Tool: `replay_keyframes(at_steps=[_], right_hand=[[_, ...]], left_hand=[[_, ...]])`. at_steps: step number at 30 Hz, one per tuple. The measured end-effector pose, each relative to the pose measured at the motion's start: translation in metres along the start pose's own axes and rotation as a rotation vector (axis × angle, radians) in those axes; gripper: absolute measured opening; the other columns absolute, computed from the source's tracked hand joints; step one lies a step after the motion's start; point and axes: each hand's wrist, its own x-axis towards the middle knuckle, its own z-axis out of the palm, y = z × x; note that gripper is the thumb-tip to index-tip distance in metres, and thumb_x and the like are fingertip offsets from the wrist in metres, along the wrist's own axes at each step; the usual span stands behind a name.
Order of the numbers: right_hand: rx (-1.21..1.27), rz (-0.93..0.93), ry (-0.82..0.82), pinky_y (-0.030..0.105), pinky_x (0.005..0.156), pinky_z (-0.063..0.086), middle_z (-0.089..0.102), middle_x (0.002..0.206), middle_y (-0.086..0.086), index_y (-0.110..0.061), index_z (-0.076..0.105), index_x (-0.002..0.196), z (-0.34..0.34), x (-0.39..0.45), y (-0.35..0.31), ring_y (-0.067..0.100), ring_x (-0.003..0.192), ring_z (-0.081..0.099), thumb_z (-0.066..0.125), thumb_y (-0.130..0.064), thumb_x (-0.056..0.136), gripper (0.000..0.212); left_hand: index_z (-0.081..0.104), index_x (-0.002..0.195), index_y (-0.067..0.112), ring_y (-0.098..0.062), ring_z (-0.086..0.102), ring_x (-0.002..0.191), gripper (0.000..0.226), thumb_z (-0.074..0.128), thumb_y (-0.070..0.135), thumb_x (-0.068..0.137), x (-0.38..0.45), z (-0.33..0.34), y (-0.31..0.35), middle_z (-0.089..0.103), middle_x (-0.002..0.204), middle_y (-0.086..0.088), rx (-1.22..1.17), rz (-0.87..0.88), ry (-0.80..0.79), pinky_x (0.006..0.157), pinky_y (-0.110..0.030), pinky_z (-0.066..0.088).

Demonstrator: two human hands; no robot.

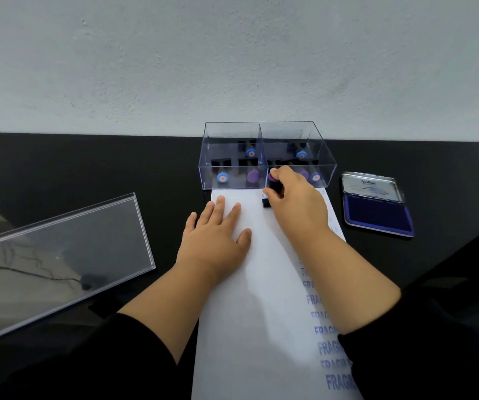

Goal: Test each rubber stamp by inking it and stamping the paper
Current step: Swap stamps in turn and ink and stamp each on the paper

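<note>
A white sheet of paper (261,313) lies lengthwise on the black table, with several blue "FRAGILE" prints down its right side. My left hand (215,241) rests flat on the paper with fingers spread. My right hand (296,203) grips a rubber stamp (272,186) with a purple knob and black base, its base down on the paper's far end. Behind the paper stands a clear plastic box (264,157) with a divider, holding several stamps with blue and purple knobs. An open blue ink pad (376,215) lies to the right of the paper.
The box's clear lid (59,255) lies flat at the left on the black table (117,168). A pale wall (232,53) rises right behind the table. Dark sleeves cover both forearms near the bottom edge.
</note>
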Motion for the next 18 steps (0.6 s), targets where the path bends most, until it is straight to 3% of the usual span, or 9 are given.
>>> replay_keyframes(at_steps=[5,11,18], right_hand=[[0.032,0.023,0.006,0.033,0.070,0.045,0.058,0.111,0.001,-0.020,0.053,0.118,0.001,-0.003,0.000,0.026,0.090,0.058,0.055,-0.027,0.093,0.027],[0.239,0.110,0.189,0.028,0.076,0.044,0.059,0.117,-0.004,-0.019,0.055,0.120,-0.011,-0.009,0.006,0.015,0.094,0.058,0.057,-0.028,0.092,0.030],[0.248,0.185,0.219,0.025,0.071,0.040,0.058,0.116,-0.005,-0.022,0.055,0.118,-0.017,-0.009,0.018,0.007,0.081,0.051,0.058,-0.029,0.091,0.028]], left_hand=[[-0.003,0.151,0.034,-0.013,-0.013,0.146,0.058,0.016,0.052,0.099,-0.001,0.000,0.000,-0.015,0.159,0.004,0.003,-0.005,-0.005,0.116,-0.037,-0.009],[-0.003,0.151,0.034,-0.013,-0.012,0.146,0.058,0.016,0.051,0.099,-0.003,-0.001,0.001,-0.014,0.159,0.004,-0.001,-0.002,-0.002,0.117,-0.037,-0.009],[-0.004,0.151,0.034,-0.013,-0.012,0.146,0.058,0.016,0.050,0.099,-0.003,-0.002,0.002,-0.014,0.159,0.003,0.003,0.008,-0.004,0.117,-0.038,-0.009]])
